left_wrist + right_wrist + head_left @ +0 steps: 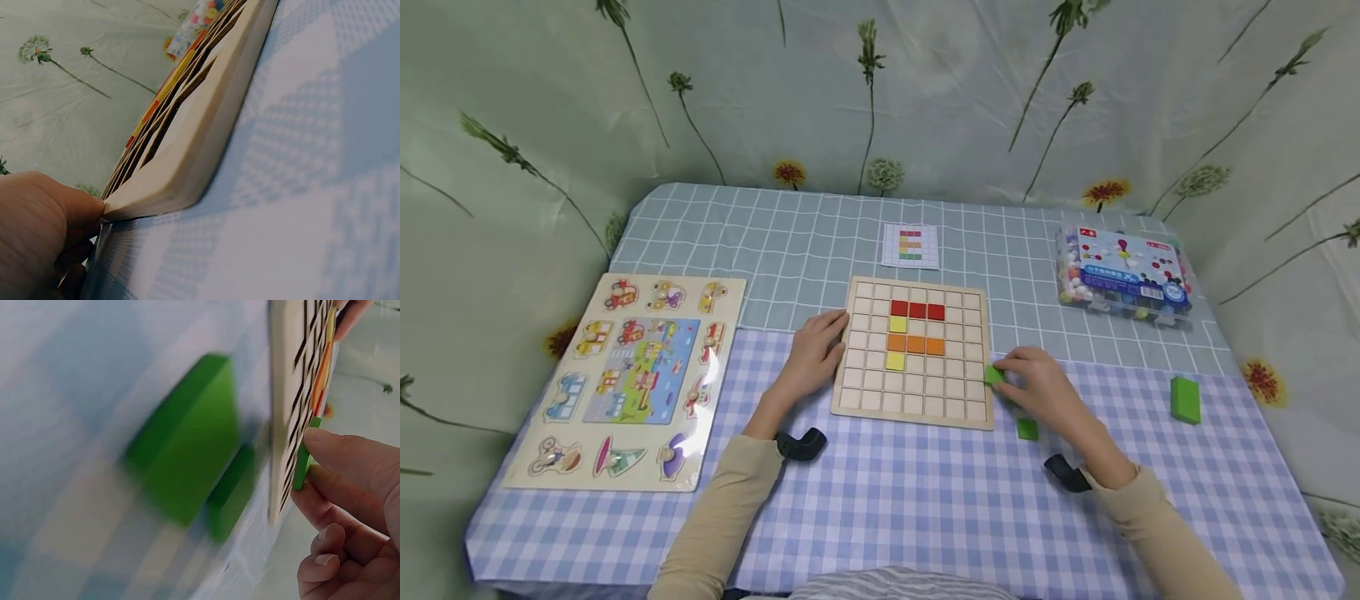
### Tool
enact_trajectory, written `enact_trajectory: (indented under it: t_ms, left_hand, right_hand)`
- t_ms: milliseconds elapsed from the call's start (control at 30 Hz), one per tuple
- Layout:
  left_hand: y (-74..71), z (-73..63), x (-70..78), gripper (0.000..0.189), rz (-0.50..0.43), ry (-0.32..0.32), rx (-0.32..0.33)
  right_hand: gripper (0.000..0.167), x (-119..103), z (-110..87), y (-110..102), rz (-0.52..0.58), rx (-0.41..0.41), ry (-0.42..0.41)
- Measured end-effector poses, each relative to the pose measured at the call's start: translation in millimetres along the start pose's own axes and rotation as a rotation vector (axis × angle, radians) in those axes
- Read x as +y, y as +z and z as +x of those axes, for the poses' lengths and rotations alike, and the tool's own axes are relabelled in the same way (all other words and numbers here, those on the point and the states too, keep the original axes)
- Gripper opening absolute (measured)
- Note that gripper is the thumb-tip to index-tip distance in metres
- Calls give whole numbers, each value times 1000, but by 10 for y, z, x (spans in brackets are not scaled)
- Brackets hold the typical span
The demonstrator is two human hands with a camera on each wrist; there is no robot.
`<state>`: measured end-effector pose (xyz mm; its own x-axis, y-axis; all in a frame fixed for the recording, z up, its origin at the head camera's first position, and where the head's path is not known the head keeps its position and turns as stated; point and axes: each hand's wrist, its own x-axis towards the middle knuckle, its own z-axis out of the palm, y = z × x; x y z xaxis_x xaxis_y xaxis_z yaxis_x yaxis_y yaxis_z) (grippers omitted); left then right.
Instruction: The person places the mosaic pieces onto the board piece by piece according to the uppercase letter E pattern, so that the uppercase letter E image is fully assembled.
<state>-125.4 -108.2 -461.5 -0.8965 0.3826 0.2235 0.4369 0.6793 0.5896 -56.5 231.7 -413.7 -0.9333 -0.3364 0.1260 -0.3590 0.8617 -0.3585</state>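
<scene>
A wooden grid board (955, 387) lies on the table, holding a row of red square tiles (917, 311), a row of orange tiles (916, 344) and two yellow tiles (895, 361). My left hand (811, 354) touches the board's left edge with its thumb and fingers; in the left wrist view the thumb meets the rim near a corner. Thumb and fingertips of my right hand (1037, 385) pinch a green square tile (302, 465) by the board's right edge. Two more green tiles (194, 444) lie on the cloth below that hand.
A small pattern card (891, 242) lies behind the board. To the left is a wooden vehicle puzzle (718, 287). At back right stands a clear plastic box (1131, 271) of coloured beads. A green block (1185, 400) sits at the right on the checked tablecloth (887, 492).
</scene>
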Motion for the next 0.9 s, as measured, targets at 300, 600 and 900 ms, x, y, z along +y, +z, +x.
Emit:
enact_trajectory:
  t_ms: [300, 600, 900]
  left_hand:
    - [5, 7, -13, 47, 1, -7, -8]
    - [9, 7, -18, 46, -9, -10, -7]
    - [0, 1, -17, 47, -18, -24, -19]
  right_hand:
    - [25, -318, 246, 130, 56, -28, -69]
    - [23, -649, 398, 315, 73, -81, -160]
    - [21, -823, 493, 387, 64, -80, -203]
